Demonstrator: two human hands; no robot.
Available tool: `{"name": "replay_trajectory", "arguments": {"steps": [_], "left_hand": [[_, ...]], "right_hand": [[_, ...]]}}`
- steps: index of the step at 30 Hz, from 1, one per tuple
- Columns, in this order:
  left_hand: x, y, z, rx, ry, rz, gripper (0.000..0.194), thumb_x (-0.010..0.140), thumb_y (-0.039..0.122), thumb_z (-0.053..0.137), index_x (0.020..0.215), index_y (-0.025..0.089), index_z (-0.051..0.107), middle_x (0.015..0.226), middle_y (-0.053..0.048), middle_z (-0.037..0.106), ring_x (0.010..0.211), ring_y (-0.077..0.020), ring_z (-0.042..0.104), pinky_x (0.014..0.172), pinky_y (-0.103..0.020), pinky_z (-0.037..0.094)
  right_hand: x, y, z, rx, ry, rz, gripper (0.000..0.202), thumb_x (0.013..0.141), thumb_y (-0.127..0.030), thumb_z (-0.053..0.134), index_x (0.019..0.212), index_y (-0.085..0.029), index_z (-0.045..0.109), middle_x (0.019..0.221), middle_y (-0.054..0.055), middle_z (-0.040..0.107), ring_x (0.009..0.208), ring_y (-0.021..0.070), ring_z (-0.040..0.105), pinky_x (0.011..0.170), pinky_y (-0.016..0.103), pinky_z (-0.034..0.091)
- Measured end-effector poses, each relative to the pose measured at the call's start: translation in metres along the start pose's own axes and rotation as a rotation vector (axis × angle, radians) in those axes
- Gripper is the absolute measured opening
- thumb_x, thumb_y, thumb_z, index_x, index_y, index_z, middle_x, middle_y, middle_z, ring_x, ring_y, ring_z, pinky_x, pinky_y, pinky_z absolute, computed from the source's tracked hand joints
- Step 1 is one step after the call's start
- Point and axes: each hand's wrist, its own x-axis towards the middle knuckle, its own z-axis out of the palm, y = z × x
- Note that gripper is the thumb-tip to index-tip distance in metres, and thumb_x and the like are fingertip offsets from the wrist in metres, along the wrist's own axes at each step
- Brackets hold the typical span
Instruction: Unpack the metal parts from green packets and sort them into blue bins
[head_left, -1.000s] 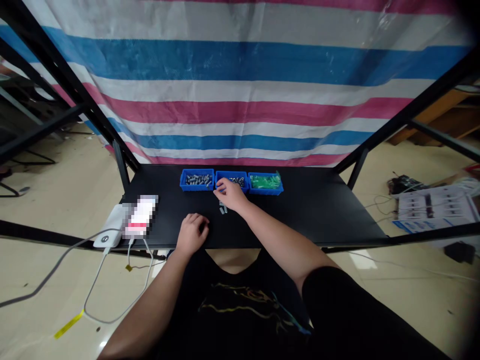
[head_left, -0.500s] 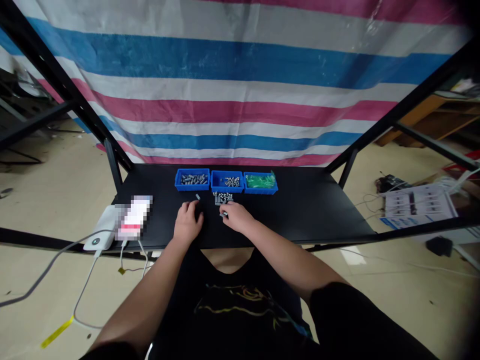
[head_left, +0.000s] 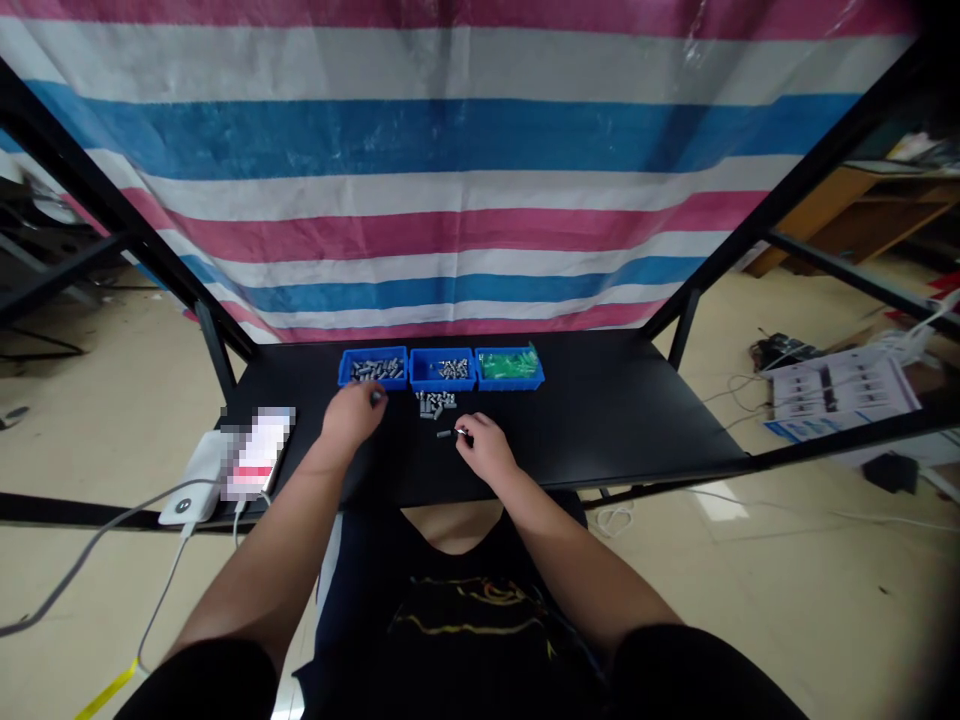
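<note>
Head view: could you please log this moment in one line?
left hand: near left blue bin | right hand: pinching shiny piece

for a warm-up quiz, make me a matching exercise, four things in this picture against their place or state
1. green plastic pieces
2. white rectangular device
3. bare right hand
4. pink, white and blue striped sheet

A. hanging behind the black table
B. in the rightmost blue plastic bin
C. pinching a small shiny part
D. at the table's left end

Pairs: 1-B; 2-D; 3-C; 4-A
</note>
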Motion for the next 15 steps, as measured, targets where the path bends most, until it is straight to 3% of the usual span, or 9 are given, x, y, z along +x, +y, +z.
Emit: {"name": "replay_trajectory", "arguments": {"steps": [3,6,9,13,15], "left_hand": [[0.014,0.002,-0.017,-0.033,0.262,-0.044,0.046,0.093,0.039,0.056,0.136,0.022,0.062,0.124,-0.014,0.069,0.113,-0.0319,0.064,0.093,-0.042,0.052],[0.008,0.002,-0.018,-0.026,0.308,-0.044,0.042,0.091,0.036,0.058,0.129,0.021,0.066,0.121,-0.013,0.069,0.114,-0.0334,0.062,0.093,-0.045,0.051],[-0.018,0.000,-0.001,-0.028,0.340,-0.028,0.027,0.090,0.031,0.057,0.111,0.022,0.072,0.112,-0.012,0.069,0.106,-0.0319,0.062,0.092,-0.044,0.051],[-0.054,-0.009,0.034,-0.098,0.301,0.021,0.018,0.088,0.027,0.057,0.098,0.025,0.071,0.103,-0.009,0.068,0.098,-0.0289,0.062,0.090,-0.042,0.051],[-0.065,-0.016,0.049,-0.141,0.267,0.061,0.018,0.088,0.025,0.057,0.100,0.024,0.070,0.104,-0.008,0.068,0.099,-0.0283,0.061,0.090,-0.041,0.051]], "right_hand": [[-0.007,-0.003,0.001,-0.019,0.043,0.011,0.019,0.083,-0.009,0.058,0.096,-0.022,0.066,0.093,0.004,0.063,0.091,0.0198,0.060,0.086,0.029,0.048],[-0.007,-0.004,-0.005,0.001,0.019,0.016,0.019,0.083,-0.010,0.057,0.095,-0.022,0.066,0.094,0.004,0.063,0.089,0.0186,0.061,0.084,0.028,0.048],[0.009,-0.008,-0.016,0.056,-0.126,-0.050,0.017,0.082,-0.009,0.059,0.091,-0.021,0.069,0.098,0.003,0.062,0.078,0.0142,0.059,0.076,0.025,0.047],[0.055,-0.028,-0.024,0.070,-0.412,-0.254,0.014,0.076,-0.005,0.066,0.080,-0.018,0.070,0.085,0.000,0.061,0.073,0.0127,0.057,0.073,0.023,0.044],[0.079,-0.043,-0.023,0.092,-0.369,-0.304,0.015,0.076,-0.004,0.065,0.080,-0.018,0.070,0.084,0.000,0.060,0.076,0.0132,0.058,0.075,0.023,0.044]]}}
